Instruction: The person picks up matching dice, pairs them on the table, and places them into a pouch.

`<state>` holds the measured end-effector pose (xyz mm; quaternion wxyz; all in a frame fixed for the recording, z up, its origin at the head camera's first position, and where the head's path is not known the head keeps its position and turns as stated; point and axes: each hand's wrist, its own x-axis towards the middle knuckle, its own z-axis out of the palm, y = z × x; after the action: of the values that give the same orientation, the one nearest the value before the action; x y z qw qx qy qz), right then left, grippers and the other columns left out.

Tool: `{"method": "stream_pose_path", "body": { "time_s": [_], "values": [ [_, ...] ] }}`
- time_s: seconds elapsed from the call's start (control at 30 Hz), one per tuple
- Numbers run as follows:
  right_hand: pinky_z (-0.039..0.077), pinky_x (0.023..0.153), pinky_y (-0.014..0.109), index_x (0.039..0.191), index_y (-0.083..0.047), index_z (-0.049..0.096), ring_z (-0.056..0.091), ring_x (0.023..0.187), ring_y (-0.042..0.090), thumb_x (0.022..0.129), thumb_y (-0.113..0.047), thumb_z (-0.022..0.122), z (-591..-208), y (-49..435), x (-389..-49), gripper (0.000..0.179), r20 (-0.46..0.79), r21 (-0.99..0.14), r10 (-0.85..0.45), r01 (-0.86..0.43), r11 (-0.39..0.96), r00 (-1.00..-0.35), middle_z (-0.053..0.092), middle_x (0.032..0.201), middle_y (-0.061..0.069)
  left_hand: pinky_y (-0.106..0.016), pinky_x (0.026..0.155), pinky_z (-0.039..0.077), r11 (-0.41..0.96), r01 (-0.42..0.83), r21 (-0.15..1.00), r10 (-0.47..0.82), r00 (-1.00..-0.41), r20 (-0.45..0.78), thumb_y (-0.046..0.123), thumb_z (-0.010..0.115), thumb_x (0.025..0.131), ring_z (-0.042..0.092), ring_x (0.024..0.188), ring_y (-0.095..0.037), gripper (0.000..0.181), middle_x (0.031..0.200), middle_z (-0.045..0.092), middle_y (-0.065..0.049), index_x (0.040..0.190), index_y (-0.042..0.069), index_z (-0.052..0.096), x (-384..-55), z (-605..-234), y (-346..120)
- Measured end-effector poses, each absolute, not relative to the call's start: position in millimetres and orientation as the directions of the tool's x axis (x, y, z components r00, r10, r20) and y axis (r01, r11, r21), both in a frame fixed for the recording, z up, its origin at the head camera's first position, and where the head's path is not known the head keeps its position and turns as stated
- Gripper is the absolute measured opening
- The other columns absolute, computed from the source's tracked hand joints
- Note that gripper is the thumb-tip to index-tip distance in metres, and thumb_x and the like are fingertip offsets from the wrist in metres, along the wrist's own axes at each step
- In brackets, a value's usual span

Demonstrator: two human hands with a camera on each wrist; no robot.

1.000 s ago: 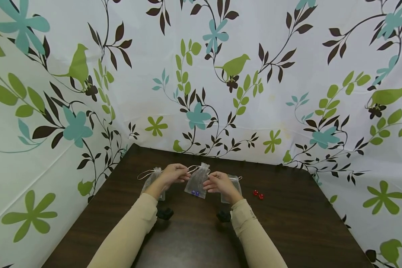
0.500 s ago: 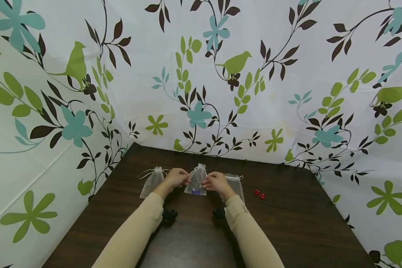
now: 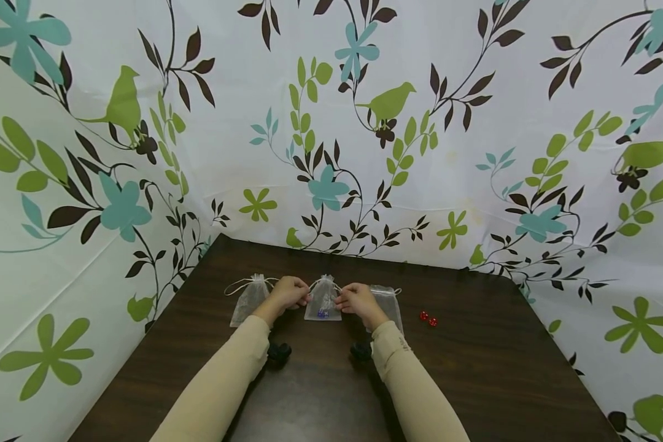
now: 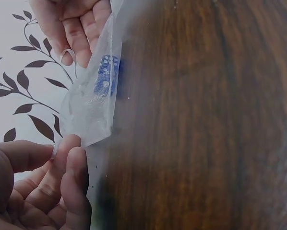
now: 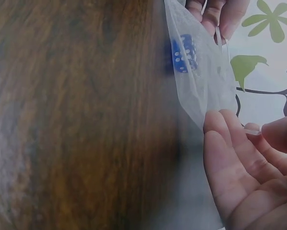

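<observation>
Floral sheeting (image 3: pixel 364 153) printed with green birds, teal flowers and brown leaves walls in the dark brown wooden table (image 3: pixel 475 380) on three sides, meeting its left, far and right edges with no gap. Bare wood lies open across the near half and the right side of the table.

Farthest left lies an empty sheer white drawstring pouch (image 3: pixel 248 301), flat on the wood, its cord looped toward the left edge. Just right of it the left hand (image 3: pixel 290 292) pinches one drawstring of the middle sheer white organza pouch (image 3: pixel 323 299), fingers curled round the cord. That pouch stands on the table between the hands, its neck gathered, with small blue dice (image 3: pixel 323 314) at its bottom; the left wrist view shows them as blue with white pips (image 4: pixel 106 74), and the right wrist view the same (image 5: pixel 183 52). The right hand (image 3: pixel 356 299) pinches the other drawstring in the same way, thumb against fingers. Behind the right hand a third sheer white pouch (image 3: pixel 391 302) lies partly hidden by the wrist. Right of it, apart from the pouches, sit two small red dice (image 3: pixel 428 319), touching or nearly so.

No writing or label shows anywhere. Black wrist cameras (image 3: pixel 279 353) sit under both beige sleeves, hard to make out. How many blue dice there are cannot be told.
</observation>
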<state>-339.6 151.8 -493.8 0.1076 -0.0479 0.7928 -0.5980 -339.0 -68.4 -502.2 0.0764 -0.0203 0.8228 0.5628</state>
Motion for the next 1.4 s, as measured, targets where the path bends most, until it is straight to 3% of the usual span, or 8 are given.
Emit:
{"method": "stream_pose_path", "body": {
  "time_s": [0.37, 0.5, 0.73, 0.9, 1.17, 1.27, 1.4],
  "values": [
    [0.059, 0.071, 0.036, 0.12, 0.015, 0.06, 0.072, 0.084, 0.035, 0.104, -0.005, 0.052, -492.0, 157.0, -338.5, 0.027, -0.065, -0.926, -0.2, -0.016, 0.377, -0.978, 0.072, 0.098, 0.026, -0.027, 0.058, 0.05, 0.433, -0.07, 0.899, 0.048, -0.994, -0.101, 0.011, 0.059, 0.1, 0.066, 0.067, -0.015, 0.019, 0.08, 0.074, -0.008, 0.103, -0.003, 0.072, -336.8, -496.9, -72.2],
    [0.059, 0.068, 0.036, 0.12, 0.016, 0.061, 0.072, 0.08, 0.034, 0.104, -0.003, 0.051, -492.6, 165.3, -338.9, 0.027, -0.017, -0.898, -0.186, -0.067, 0.434, -0.982, 0.071, 0.095, 0.026, -0.03, 0.06, 0.05, 0.589, -0.001, 0.808, 0.047, -0.998, -0.036, 0.014, 0.058, 0.1, 0.065, 0.068, -0.017, 0.02, 0.082, 0.073, -0.006, 0.103, 0.001, 0.073, -337.8, -491.9, -70.5],
    [0.059, 0.069, 0.036, 0.123, 0.016, 0.061, 0.072, 0.082, 0.036, 0.104, -0.001, 0.051, -488.2, 182.5, -338.1, 0.027, 0.001, -0.881, -0.148, -0.071, 0.468, -0.989, 0.072, 0.095, 0.026, -0.043, 0.069, 0.05, 0.792, 0.024, 0.61, 0.004, -0.999, 0.035, 0.021, 0.058, 0.097, 0.06, 0.08, -0.024, 0.022, 0.104, 0.071, -0.007, 0.108, 0.011, 0.073, -337.2, -482.4, -67.7],
    [0.059, 0.071, 0.034, 0.121, 0.014, 0.063, 0.072, 0.081, 0.033, 0.104, -0.002, 0.053, -484.6, 195.4, -336.9, 0.025, -0.002, -0.873, -0.117, -0.055, 0.484, -0.993, 0.072, 0.094, 0.023, -0.044, 0.069, 0.051, 0.796, 0.029, 0.604, -0.001, -0.999, 0.05, 0.024, 0.06, 0.099, 0.064, 0.09, -0.026, 0.021, 0.113, 0.071, -0.008, 0.113, 0.013, 0.072, -338.7, -481.2, -59.5],
    [0.059, 0.075, 0.037, 0.118, 0.015, 0.063, 0.072, 0.081, 0.029, 0.103, -0.002, 0.055, -477.2, 219.7, -329.8, 0.024, 0.07, -0.873, -0.131, -0.125, 0.472, -0.989, 0.072, 0.096, 0.022, -0.049, 0.091, 0.051, 0.715, 0.167, 0.678, 0.124, -0.986, 0.112, 0.021, 0.062, 0.1, 0.064, 0.111, -0.032, 0.029, 0.126, 0.067, -0.012, 0.126, 0.008, 0.067, -339.4, -471.7, -41.7],
    [0.059, 0.073, 0.037, 0.116, 0.013, 0.065, 0.071, 0.081, 0.025, 0.102, -0.005, 0.056, -478.6, 230.6, -329.3, 0.024, 0.087, -0.861, -0.123, -0.137, 0.49, -0.989, 0.072, 0.096, 0.018, -0.049, 0.089, 0.052, 0.719, 0.184, 0.67, 0.147, -0.983, 0.113, 0.018, 0.061, 0.1, 0.065, 0.11, -0.031, 0.029, 0.129, 0.067, -0.012, 0.127, 0.008, 0.067, -338.6, -470.1, -34.5],
    [0.056, 0.078, 0.043, 0.118, 0.007, 0.068, 0.068, 0.09, 0.028, 0.102, -0.007, 0.057, -481.7, 243.5, -333.2, 0.024, 0.07, -0.806, -0.053, -0.088, 0.586, -0.996, 0.07, 0.103, 0.019, -0.047, 0.082, 0.054, 0.739, 0.197, 0.644, 0.156, -0.98, 0.12, 0.019, 0.061, 0.1, 0.066, 0.102, -0.028, 0.024, 0.119, 0.07, -0.009, 0.12, 0.009, 0.071, -338.1, -469.0, -23.0]
  ]
}}
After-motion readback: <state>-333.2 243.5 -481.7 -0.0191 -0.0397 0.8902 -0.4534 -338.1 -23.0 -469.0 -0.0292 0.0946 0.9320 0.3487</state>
